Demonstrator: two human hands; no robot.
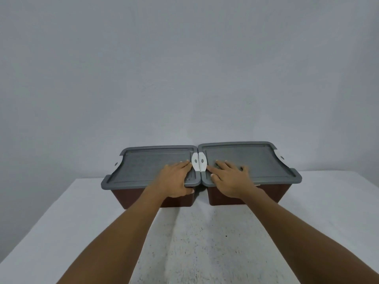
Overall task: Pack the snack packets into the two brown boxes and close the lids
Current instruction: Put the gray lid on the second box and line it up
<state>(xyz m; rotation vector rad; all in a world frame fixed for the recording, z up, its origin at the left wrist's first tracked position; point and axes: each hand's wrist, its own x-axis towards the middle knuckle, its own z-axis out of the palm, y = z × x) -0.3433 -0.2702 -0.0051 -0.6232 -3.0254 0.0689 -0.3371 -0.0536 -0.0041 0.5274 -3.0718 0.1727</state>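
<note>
Two brown plastic boxes, lids down, a hand on each.
The left brown plastic box and the right brown plastic box stand touching on a white speckled table. The left hand pinches the near inner corner of the left grey plastic lid, fingers on top and thumb under the rim. The right hand lies flat, fingers spread, on the right grey plastic lid. Both hands are beside the white latches.

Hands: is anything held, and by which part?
Left hand grips the left lid at its near inner corner; right hand lies flat on the right lid.
</note>
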